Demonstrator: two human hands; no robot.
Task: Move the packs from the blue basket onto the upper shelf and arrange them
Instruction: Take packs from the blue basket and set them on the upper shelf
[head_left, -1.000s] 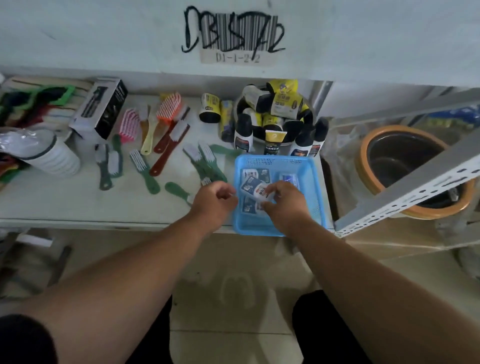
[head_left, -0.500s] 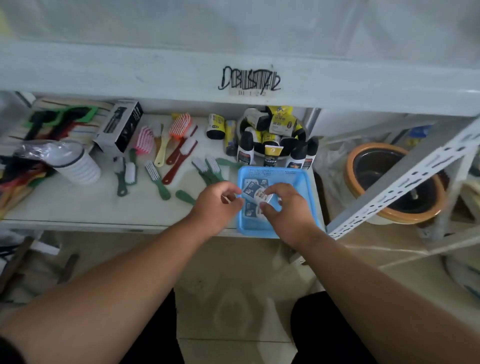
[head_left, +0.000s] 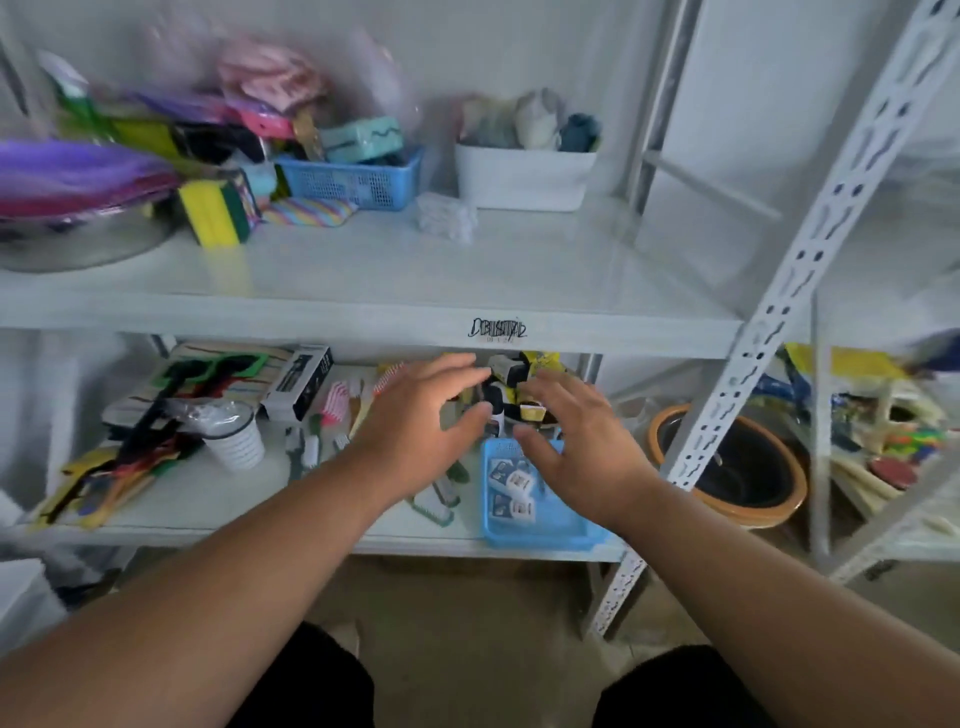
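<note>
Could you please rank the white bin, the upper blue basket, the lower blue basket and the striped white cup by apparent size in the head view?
1. white bin
2-3. upper blue basket and lower blue basket: look alike, nearness unsure
4. striped white cup

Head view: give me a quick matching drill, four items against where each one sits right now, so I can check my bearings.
Items:
1. packs
2. white tub
3. yellow and green sponge
4. brown pot

Places:
A. upper shelf, left part
B. inside the blue basket on the lower shelf
C. right of the rack post, low down
D. upper shelf, at the back right

Pairs: 1-B, 2-D, 3-A, 4-C

Both hands, left and right, hover open above the basket and hold nothing.
</note>
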